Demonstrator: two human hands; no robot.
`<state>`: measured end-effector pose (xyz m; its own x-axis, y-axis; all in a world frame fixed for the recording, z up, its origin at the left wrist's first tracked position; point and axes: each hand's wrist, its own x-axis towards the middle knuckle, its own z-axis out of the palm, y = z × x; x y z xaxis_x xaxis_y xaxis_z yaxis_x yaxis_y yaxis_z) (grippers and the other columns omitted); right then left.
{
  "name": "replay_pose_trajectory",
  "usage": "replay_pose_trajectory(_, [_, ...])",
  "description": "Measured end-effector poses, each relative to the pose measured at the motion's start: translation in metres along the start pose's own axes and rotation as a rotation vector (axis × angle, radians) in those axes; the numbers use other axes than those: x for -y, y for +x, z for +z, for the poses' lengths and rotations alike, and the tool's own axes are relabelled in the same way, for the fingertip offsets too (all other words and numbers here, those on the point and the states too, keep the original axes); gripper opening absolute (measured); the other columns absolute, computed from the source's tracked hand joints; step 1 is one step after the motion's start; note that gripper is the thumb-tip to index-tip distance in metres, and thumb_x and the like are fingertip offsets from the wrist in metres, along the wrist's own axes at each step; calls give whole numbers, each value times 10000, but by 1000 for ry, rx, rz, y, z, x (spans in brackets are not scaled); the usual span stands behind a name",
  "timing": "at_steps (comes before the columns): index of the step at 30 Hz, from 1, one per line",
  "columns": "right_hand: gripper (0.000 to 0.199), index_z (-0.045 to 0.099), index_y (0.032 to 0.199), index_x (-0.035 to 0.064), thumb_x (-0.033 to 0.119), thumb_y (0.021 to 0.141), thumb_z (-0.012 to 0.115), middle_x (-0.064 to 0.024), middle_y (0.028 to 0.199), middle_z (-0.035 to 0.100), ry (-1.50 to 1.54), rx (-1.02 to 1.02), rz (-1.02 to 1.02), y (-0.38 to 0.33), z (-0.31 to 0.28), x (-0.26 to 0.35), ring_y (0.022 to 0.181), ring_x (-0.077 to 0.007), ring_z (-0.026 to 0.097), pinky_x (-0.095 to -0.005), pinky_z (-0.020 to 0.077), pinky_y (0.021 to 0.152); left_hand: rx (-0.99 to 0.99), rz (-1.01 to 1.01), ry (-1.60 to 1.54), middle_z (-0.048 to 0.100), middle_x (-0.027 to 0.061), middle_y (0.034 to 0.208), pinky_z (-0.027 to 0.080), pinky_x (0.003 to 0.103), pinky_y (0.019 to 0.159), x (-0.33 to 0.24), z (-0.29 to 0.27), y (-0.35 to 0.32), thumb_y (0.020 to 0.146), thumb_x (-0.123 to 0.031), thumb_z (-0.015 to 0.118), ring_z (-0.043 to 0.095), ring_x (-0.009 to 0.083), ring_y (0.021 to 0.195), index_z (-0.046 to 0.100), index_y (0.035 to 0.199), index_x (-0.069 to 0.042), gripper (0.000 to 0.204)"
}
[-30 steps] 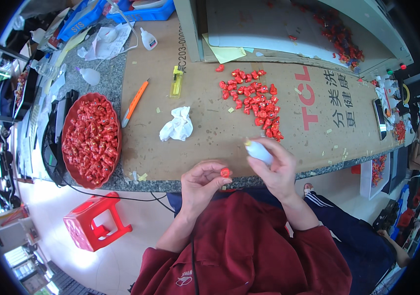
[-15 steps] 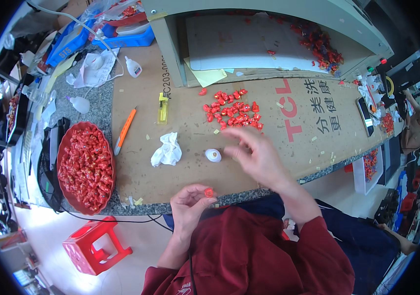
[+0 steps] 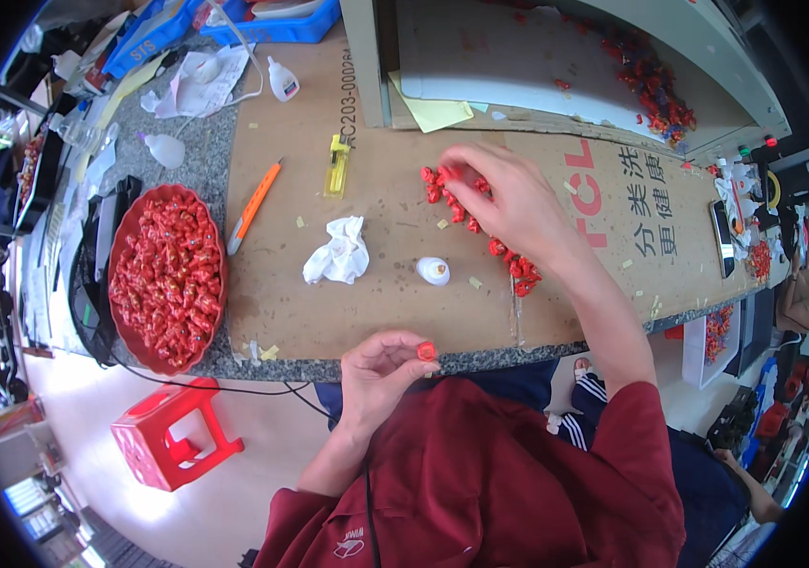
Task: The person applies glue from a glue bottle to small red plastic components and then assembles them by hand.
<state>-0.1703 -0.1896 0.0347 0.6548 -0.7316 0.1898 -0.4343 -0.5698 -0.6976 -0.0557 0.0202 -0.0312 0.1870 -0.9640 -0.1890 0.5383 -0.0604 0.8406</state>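
Observation:
My left hand (image 3: 381,371) hovers at the near table edge and pinches one small red piece (image 3: 426,351) between thumb and fingertips. My right hand (image 3: 504,196) reaches forward over a loose pile of small red pieces (image 3: 466,204) on the cardboard sheet (image 3: 376,303); its fingertips close around pieces at the pile's far left. A small white glue bottle (image 3: 433,271) lies on the cardboard between the two hands. A crumpled white tissue (image 3: 338,254) lies left of the bottle.
A round red tray (image 3: 118,248) heaped with red pieces sits at the left. An orange utility knife (image 3: 253,206) and a yellow lighter (image 3: 336,167) lie on the cardboard. A red plastic stool (image 3: 169,441) stands on the floor. A box wall (image 3: 366,66) rises behind.
My right hand put the white bottle down on the cardboard and reached forward to the red pile. My left hand stayed near the edge, still pinching the red piece.

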Motion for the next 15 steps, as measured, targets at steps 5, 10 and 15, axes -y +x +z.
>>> replay_pose_trajectory(5, [213,620,944,47,103,743,663,-35,753,560,311,163,126,-89,-4,14,642,-102,518,-252,424,569,70,-56,49,619,103,889,523,274,758,1,10,1,737,131,607,621,158,820,578,957,50,236])
replay_pose_trajectory(10, [338,630,918,56,120,624,785,2,724,570,545,83,224,-137,10,21,588,-69,505,-213,408,519,84,75,397,632,85,882,519,251,672,6,21,2,677,61,694,616,127,783,656,878,7,211])
replay_pose_trajectory(15, [337,629,910,52,131,623,785,-2,744,580,486,79,230,-144,16,20,576,-68,508,-212,420,521,84,222,681,639,68,851,508,240,625,1,28,2,640,20,728,619,131,732,678,865,-41,238])
